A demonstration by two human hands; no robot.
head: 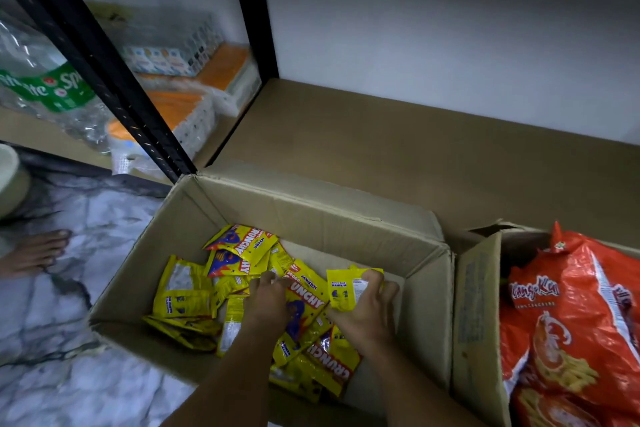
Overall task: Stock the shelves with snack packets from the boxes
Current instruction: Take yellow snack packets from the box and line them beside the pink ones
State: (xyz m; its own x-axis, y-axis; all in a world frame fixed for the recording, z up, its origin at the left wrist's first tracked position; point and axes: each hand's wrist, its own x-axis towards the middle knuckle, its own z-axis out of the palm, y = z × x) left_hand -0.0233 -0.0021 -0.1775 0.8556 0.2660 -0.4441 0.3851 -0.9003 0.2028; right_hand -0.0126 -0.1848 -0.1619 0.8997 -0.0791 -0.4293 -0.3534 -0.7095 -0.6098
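While both hands reach down into the open cardboard box [363, 236] on the floor, the right hand [367, 314] has its fingers [375, 279] clenched round a small bunch of yellow snack packets [346, 291], lifted a little above the heap. The left hand [268, 302], just beside it, lies palm-down with its fingers [268, 279] curled onto the loose yellow packets [242, 250] that spread beneath and to the left of both hands; whether it grips one cannot be told. Beyond the fingers lies the bare brown shelf [381, 135], and to the right of the right hand a second box [478, 305] holds orange bags [581, 322].
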